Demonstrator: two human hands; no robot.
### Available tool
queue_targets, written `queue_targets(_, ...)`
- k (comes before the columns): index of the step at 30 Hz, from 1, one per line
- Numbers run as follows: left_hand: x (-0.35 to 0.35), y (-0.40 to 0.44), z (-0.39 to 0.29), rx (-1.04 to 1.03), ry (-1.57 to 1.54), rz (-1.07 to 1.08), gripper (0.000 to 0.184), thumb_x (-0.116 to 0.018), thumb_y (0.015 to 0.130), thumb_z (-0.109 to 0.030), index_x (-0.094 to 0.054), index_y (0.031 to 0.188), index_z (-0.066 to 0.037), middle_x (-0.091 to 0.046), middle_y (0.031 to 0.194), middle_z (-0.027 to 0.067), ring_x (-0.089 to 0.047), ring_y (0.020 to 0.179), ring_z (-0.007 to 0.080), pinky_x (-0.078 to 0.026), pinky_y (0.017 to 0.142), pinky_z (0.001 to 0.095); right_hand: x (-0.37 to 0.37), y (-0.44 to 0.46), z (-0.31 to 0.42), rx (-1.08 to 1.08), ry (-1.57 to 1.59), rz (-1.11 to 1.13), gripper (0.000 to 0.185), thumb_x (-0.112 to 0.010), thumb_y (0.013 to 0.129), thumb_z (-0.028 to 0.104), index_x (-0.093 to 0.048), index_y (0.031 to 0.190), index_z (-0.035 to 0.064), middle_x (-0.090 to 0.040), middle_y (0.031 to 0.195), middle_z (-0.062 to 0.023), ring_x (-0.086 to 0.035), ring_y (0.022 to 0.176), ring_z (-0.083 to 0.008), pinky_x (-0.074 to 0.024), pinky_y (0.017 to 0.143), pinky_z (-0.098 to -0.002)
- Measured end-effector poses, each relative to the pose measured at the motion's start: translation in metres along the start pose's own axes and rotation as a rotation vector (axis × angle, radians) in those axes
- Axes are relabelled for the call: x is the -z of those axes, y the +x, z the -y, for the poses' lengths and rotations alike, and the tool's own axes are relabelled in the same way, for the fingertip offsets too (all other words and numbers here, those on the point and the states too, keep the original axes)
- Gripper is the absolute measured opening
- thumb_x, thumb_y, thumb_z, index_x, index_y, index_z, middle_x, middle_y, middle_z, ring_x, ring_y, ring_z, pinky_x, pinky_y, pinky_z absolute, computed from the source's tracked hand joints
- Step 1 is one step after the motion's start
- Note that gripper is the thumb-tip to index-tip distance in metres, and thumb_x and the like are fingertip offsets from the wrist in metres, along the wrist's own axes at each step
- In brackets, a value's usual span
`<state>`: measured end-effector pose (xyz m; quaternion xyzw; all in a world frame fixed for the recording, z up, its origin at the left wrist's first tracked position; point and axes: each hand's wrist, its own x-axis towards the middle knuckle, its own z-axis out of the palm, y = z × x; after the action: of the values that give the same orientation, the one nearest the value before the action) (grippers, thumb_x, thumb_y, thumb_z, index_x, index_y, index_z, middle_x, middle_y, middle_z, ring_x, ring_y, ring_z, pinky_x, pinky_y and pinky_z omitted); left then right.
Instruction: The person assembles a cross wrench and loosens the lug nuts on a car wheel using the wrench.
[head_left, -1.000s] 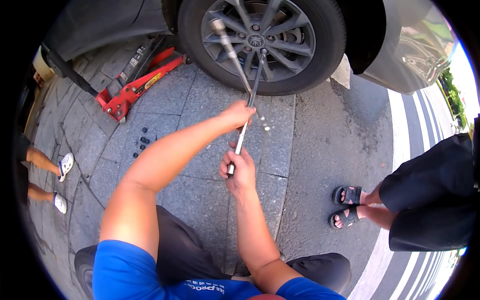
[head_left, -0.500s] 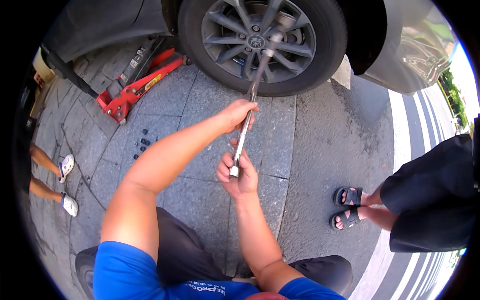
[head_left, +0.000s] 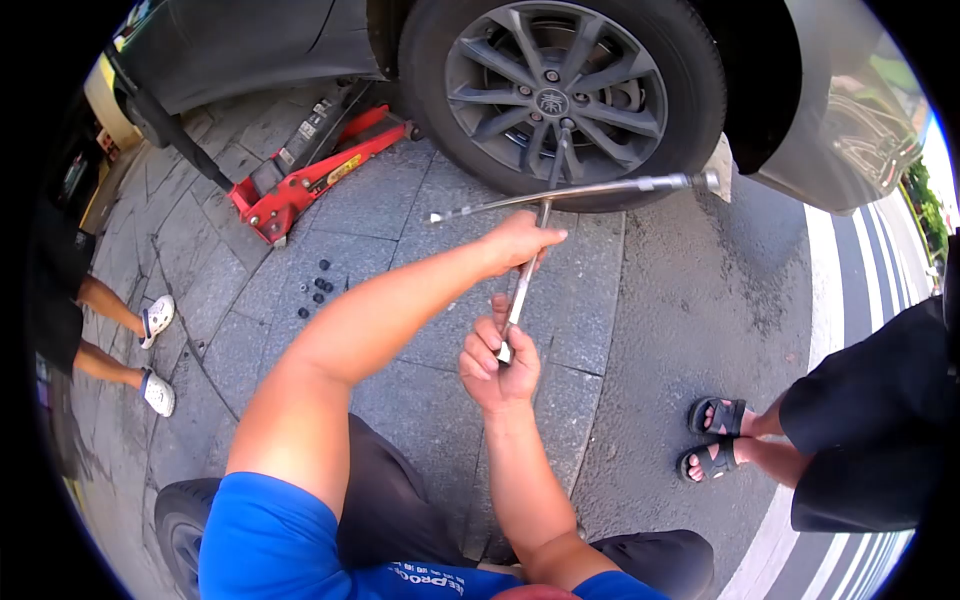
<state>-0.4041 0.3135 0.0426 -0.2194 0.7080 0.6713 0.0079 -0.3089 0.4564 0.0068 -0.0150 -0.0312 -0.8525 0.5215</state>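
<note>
A chrome four-way lug wrench (head_left: pixel 592 190) reaches from my hands to the car wheel (head_left: pixel 625 120). Its far end meets the wheel near a lug nut just below the hub cap, and its crossbar lies nearly level in view. My left hand (head_left: pixel 522 243) is closed around the shaft just behind the crossbar. Closer to me, my right hand (head_left: pixel 500 370) cups the near socket end, thumb on one side and fingers curled on the other. The wheel is mounted on a dark car, its tire close to the ground.
A red floor jack (head_left: pixel 310 180) reaches under the car at left. Several small dark nuts (head_left: pixel 320 285) lie on the paving. One person in white clogs (head_left: pixel 157 320) stands at left, another in black sandals (head_left: pixel 715 440) at right. A spare wheel (head_left: pixel 185 530) lies at lower left.
The wrench has turned: its crossbar, earlier blurred and pointing up along the shaft, now spreads across the view. Both hands remain on the shaft. The whole scene has shifted slightly right.
</note>
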Motion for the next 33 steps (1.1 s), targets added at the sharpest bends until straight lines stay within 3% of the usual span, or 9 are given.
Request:
queue_targets(3,0.002,0.021,0.017,-0.162,0.579,-0.234,0.031,-0.068,0.083,-0.028,-0.059,0.076,0.001,-0.059,0.063,0.0105,-0.058,0.052,0.0182,-0.046,0.05,0.0353,0.002,-0.004,0.004,-0.007,-0.106,-0.078,0.03,-0.053,0.09,0.014,-0.048,0.118,0.0049,-0.049,0.069,-0.0036,-0.045,0.05,-0.0121,-0.0343,0.044,-0.0266)
queue_targets(6,0.006,0.021,0.025,-0.149,0.63,-0.217,0.03,-0.065,0.083,-0.028,-0.062,0.079,0.002,-0.062,0.064,0.0119,-0.061,0.055,0.0195,-0.048,0.051,0.0375,-0.002,0.003,-0.006,0.178,-1.295,-0.61,0.025,-0.052,0.09,0.007,-0.046,0.112,-0.0025,-0.046,0.065,-0.0018,-0.041,0.047,-0.0093,-0.0332,0.041,-0.024)
queue_targets(12,0.004,0.009,0.018,-0.012,-0.295,0.021,0.03,-0.056,0.089,-0.028,-0.059,0.081,0.0,-0.061,0.066,0.0132,-0.059,0.052,0.022,-0.045,0.048,0.0385,-0.002,-0.006,-0.003,0.117,0.19,0.062,0.032,-0.052,0.088,0.01,-0.044,0.119,0.0024,-0.045,0.069,-0.0017,-0.04,0.048,-0.0112,-0.0298,0.04,-0.0247)
queue_targets(16,0.004,0.031,0.032,-0.209,0.84,-0.227,0.04,-0.058,0.087,-0.036,-0.059,0.085,0.005,-0.063,0.072,0.0182,-0.062,0.056,0.0284,-0.051,0.059,0.042,-0.011,-0.004,0.005,0.046,-0.569,-0.457,0.036,-0.051,0.089,0.01,-0.043,0.124,0.0038,-0.045,0.067,-0.0019,-0.038,0.045,-0.0109,-0.0294,0.038,-0.0252)
queue_targets(20,0.005,0.019,0.025,-0.271,0.938,-0.283,0.037,-0.057,0.088,-0.035,-0.059,0.09,0.002,-0.061,0.068,0.0146,-0.06,0.054,0.0254,-0.05,0.053,0.0404,-0.009,0.0,0.001,0.133,-1.032,-0.579,0.036,-0.05,0.09,0.012,-0.043,0.125,0.005,-0.044,0.066,-0.0021,-0.037,0.045,-0.0109,-0.029,0.038,-0.0247)
queue_targets(22,0.003,0.012,0.019,0.093,-0.299,-0.036,0.033,-0.056,0.09,-0.033,-0.058,0.097,-0.002,-0.058,0.064,0.01,-0.057,0.051,0.0217,-0.047,0.046,0.0369,-0.006,-0.003,0.001,0.108,-0.534,-0.365,0.037,-0.052,0.089,0.013,-0.044,0.125,0.0067,-0.044,0.066,-0.002,-0.037,0.045,-0.0111,-0.0293,0.039,-0.0243)
queue_targets(25,0.0,0.007,0.013,0.132,-0.468,0.076,0.03,-0.055,0.091,-0.032,-0.057,0.102,-0.005,-0.054,0.061,0.0064,-0.054,0.049,0.0187,-0.045,0.043,0.0334,0.01,-0.004,0.003,0.008,0.212,0.017,0.039,-0.05,0.09,0.016,-0.043,0.128,0.0115,-0.044,0.066,-0.0037,-0.04,0.047,-0.0122,-0.0299,0.041,-0.0245)
queue_targets(29,0.012,0.03,0.031,-0.296,0.877,-0.203,0.034,-0.055,0.09,-0.031,-0.055,0.101,0.001,-0.057,0.064,0.0094,-0.056,0.051,0.0214,-0.045,0.045,0.0356,0.01,-0.002,0.007,-0.006,-0.53,-0.309,0.036,-0.052,0.089,0.013,-0.046,0.123,0.0065,-0.046,0.066,-0.0045,-0.045,0.05,-0.0138,-0.0329,0.041,-0.0259)
queue_targets(33,0.003,0.022,0.03,0.043,0.046,-0.105,0.031,-0.055,0.09,-0.032,-0.053,0.091,-0.001,-0.057,0.064,0.0098,-0.057,0.053,0.0203,-0.044,0.045,0.0358,0.006,-0.001,0.004,0.11,-1.281,-0.654,0.035,-0.054,0.087,0.011,-0.044,0.119,0.0014,-0.048,0.066,-0.005,-0.049,0.052,-0.0175,-0.0355,0.042,-0.028)
